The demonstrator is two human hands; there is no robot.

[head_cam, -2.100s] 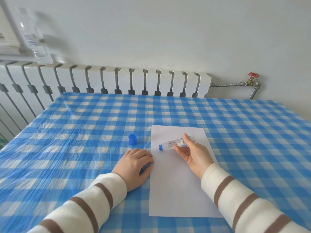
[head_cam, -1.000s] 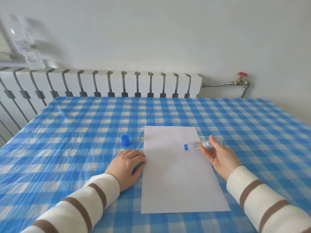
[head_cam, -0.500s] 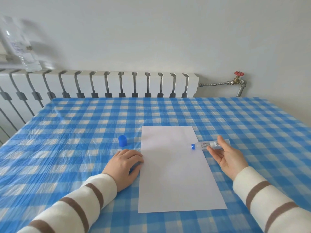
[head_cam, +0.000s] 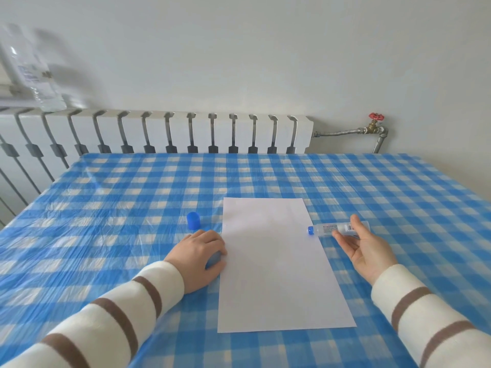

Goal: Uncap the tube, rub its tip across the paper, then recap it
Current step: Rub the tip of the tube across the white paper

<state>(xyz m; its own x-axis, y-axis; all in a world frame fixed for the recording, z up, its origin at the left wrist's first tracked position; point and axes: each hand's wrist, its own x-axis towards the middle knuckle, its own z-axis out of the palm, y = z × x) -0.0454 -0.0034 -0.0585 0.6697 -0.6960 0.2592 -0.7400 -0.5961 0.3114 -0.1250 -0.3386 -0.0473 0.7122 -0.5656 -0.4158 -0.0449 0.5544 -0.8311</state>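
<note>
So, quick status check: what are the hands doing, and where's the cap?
Right hand grips uncapped tube, tip at paper's right edge. Left hand rests on tablecloth beside paper. Blue cap stands just beyond it. Nothing in the way.

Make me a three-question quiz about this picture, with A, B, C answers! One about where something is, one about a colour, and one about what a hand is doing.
1. Where is the blue cap?
A. On the tablecloth, left of the paper
B. On top of the paper
C. On the tube

2. What colour is the tube's tip?
A. Red
B. Blue
C. Green

3. What is the right hand doing?
A. Lying flat on the paper
B. Holding the tube
C. Holding the cap

Answers:
1. A: the cap stands on the checked tablecloth, just beyond the left hand, off the paper.
2. B: the tube ends in a blue tip.
3. B: its thumb and fingers grip the tube.
</note>
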